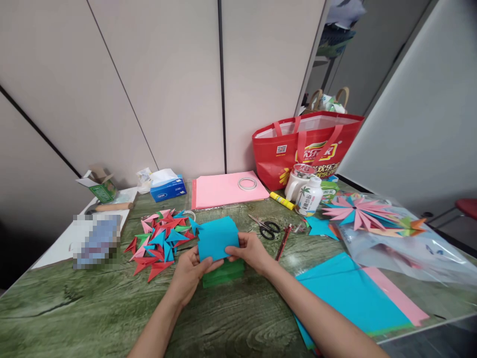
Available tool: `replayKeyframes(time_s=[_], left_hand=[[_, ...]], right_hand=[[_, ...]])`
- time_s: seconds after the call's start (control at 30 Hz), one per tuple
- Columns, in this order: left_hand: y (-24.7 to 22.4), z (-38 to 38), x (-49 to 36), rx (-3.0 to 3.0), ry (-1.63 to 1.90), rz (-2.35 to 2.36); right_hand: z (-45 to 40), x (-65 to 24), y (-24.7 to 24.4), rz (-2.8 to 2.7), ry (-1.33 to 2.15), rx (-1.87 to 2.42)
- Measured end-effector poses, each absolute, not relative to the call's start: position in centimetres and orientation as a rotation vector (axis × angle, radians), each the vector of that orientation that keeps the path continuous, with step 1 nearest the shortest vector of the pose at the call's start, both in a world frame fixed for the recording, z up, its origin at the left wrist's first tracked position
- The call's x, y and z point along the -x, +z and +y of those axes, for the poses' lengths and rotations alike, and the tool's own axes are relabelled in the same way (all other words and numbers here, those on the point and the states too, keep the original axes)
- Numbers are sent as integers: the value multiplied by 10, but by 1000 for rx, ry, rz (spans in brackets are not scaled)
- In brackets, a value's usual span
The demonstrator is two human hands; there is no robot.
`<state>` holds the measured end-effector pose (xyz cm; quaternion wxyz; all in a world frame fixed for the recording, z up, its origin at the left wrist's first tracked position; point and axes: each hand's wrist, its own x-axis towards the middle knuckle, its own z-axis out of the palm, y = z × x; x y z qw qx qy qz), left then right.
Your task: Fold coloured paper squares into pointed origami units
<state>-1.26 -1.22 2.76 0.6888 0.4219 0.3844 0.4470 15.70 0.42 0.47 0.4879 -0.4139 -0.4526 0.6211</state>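
Observation:
Both hands hold a blue sheet of paper (218, 237) up over the table. My left hand (189, 273) grips its lower left corner between thumb and fingers. At the lower right edge, my right hand (250, 251) pinches the same sheet. Beneath and just behind my hands lie green paper pieces (225, 274). A heap of folded paper points (164, 241) in red, blue, pink and green sits left of the sheet. To the right of it rest black-handled scissors (266, 227) and a dark red pen-like stick (284, 242).
Pink paper (216, 191) with a tape roll (247, 184) lies at the back, by a tissue box (167, 187). A red bag (309, 144), white bottle (309, 196) and glue stick (282, 201) stand or lie back right. Large blue sheets (350, 293) and a paper star (359, 214) are at right.

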Motion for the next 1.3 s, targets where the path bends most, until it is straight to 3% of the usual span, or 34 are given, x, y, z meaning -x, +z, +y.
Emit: replayKeyframes(time_s=[0.27,0.47,0.77,1.3], left_hand=[[32,-12,15,-857,1071,694],[30,-11,10,-797,1168,875],[25,-8,10,-909,1197,888],[20,-6,11,-1121,1194,1047]], right_hand=[[7,-159,3,-1052,1486,986],[6,-158,5,-1046,1340,907],[-2,-155,8,-1535,1065,868],[-6,-151,12,-1561,1156,982]])
